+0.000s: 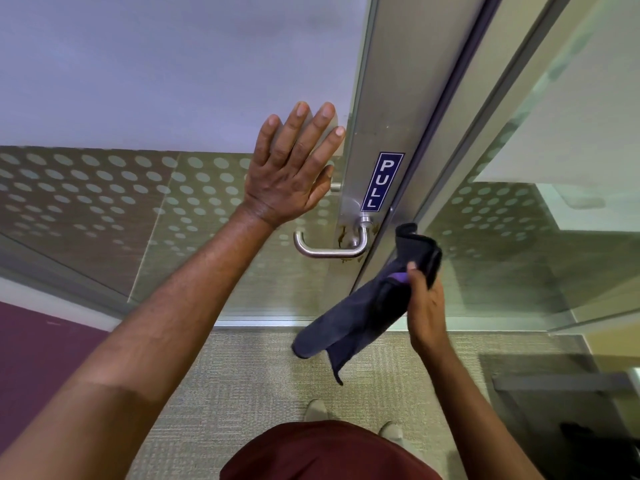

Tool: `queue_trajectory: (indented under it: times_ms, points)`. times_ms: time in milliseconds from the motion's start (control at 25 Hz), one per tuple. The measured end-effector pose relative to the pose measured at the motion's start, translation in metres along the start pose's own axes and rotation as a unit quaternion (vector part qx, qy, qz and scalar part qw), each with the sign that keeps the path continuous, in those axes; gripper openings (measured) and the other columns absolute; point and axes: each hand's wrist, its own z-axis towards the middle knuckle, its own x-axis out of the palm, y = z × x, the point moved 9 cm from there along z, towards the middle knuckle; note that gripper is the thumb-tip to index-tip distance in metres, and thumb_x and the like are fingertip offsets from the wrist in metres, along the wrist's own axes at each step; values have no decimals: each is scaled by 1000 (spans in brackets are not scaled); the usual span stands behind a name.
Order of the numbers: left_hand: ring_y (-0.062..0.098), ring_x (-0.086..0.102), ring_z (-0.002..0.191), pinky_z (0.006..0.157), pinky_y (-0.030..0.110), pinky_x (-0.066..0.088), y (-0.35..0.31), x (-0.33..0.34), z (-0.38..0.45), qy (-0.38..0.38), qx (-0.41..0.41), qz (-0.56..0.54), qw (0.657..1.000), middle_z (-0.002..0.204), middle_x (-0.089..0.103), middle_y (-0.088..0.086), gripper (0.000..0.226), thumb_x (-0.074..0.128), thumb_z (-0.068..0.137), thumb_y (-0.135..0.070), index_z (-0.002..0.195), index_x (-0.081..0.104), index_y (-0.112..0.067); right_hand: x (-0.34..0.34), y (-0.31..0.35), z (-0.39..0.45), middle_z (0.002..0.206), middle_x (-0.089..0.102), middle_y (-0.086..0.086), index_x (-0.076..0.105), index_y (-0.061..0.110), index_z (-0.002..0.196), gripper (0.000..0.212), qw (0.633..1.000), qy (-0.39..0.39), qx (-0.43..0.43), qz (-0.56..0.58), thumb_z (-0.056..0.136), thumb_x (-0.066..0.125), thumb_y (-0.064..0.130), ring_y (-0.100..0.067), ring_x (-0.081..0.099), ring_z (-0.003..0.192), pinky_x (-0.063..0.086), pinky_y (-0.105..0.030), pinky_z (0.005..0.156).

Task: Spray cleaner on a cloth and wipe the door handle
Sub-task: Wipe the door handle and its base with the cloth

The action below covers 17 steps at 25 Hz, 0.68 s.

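Observation:
A steel lever door handle point(329, 251) sticks out from the aluminium door frame point(384, 98), below a blue PULL sticker point(382, 181). My left hand point(294, 171) lies flat with straight fingers against the frosted glass door, just above and left of the handle. To the right of the handle, my right hand point(424, 303) grips a dark grey cloth point(360, 310). The cloth hangs down to the left, apart from the handle. No spray bottle is in view.
The glass door point(138, 98) has a dotted frosted band at handle height. A second glass panel point(554, 168) stands to the right of the frame. Beige carpet point(242, 393) lies underfoot, with my shoes at the bottom centre.

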Motion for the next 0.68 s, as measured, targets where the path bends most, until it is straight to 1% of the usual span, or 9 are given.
queue_trajectory:
  times_ms: [40, 120, 240, 280, 320, 480, 520, 600, 680]
  points:
    - [26, 0, 165, 134, 48, 3, 1, 0, -1, 0, -2, 1, 1000, 169, 25, 8, 71, 58, 101, -35, 164, 32, -17, -6, -12, 0, 104, 76, 15, 75, 42, 105, 27, 993, -29, 70, 87, 85, 62, 55, 1, 70, 102, 53, -15, 82]
    - [26, 0, 165, 134, 48, 3, 0, 1, -1, 2, -4, 2, 1000, 169, 24, 8, 70, 58, 102, -36, 164, 33, -17, -16, -32, -5, 96, 80, 6, 77, 28, 100, 30, 967, -85, 162, 179, 82, 67, 49, -14, 75, 96, 56, -26, 76]
    - [26, -2, 165, 134, 48, 2, -5, 3, 3, 7, -3, -3, 1000, 168, 25, 9, 68, 58, 102, -36, 163, 34, -17, -22, -35, -16, 83, 79, 7, 76, 23, 98, 20, 949, -153, 197, 195, 91, 66, 39, -11, 75, 76, 57, -22, 54]
    - [25, -3, 165, 133, 48, 2, -5, 3, 4, 8, -3, -5, 1000, 168, 27, 9, 67, 58, 102, -35, 162, 34, -17, -26, -28, -18, 81, 78, 11, 74, 23, 101, 17, 950, -177, 176, 189, 95, 64, 36, -9, 73, 76, 56, -19, 52]
    - [25, -4, 165, 133, 48, 2, -5, 2, 4, 9, -4, -5, 1000, 167, 28, 10, 67, 58, 102, -35, 161, 35, -16, -29, -19, -18, 83, 78, 15, 73, 24, 105, 15, 952, -197, 139, 187, 99, 62, 33, -5, 72, 80, 55, -16, 56]
    - [25, -5, 165, 133, 47, 2, -3, -1, 3, 9, -10, -4, 1000, 164, 32, 11, 64, 58, 102, -35, 160, 37, -16, -18, 46, -18, 106, 72, 26, 61, 31, 121, 21, 970, -200, -75, 116, 100, 57, 30, 13, 66, 98, 49, -7, 83]
    - [25, -6, 165, 133, 47, 2, -3, -1, 4, 10, -10, -4, 1000, 164, 32, 11, 64, 58, 103, -35, 160, 37, -16, -8, 60, -18, 115, 67, 24, 56, 30, 128, 30, 970, -187, -138, 76, 98, 57, 24, 15, 62, 106, 47, -6, 89]
    - [25, -2, 165, 132, 47, 2, -2, -2, 4, 13, -8, -4, 1000, 164, 32, 11, 64, 58, 103, -35, 160, 37, -16, 25, 71, -12, 137, 49, 2, 49, 10, 145, 59, 961, -124, -240, -58, 87, 58, -1, 10, 48, 128, 40, -11, 108]
    - [30, 10, 162, 133, 47, 1, -3, -3, 2, 14, -3, -4, 1000, 163, 33, 11, 64, 58, 102, -35, 159, 38, -16, 58, 56, 3, 146, 37, -15, 43, 1, 155, 84, 936, -34, -264, -231, 75, 57, -19, -15, 38, 141, 35, -33, 122]
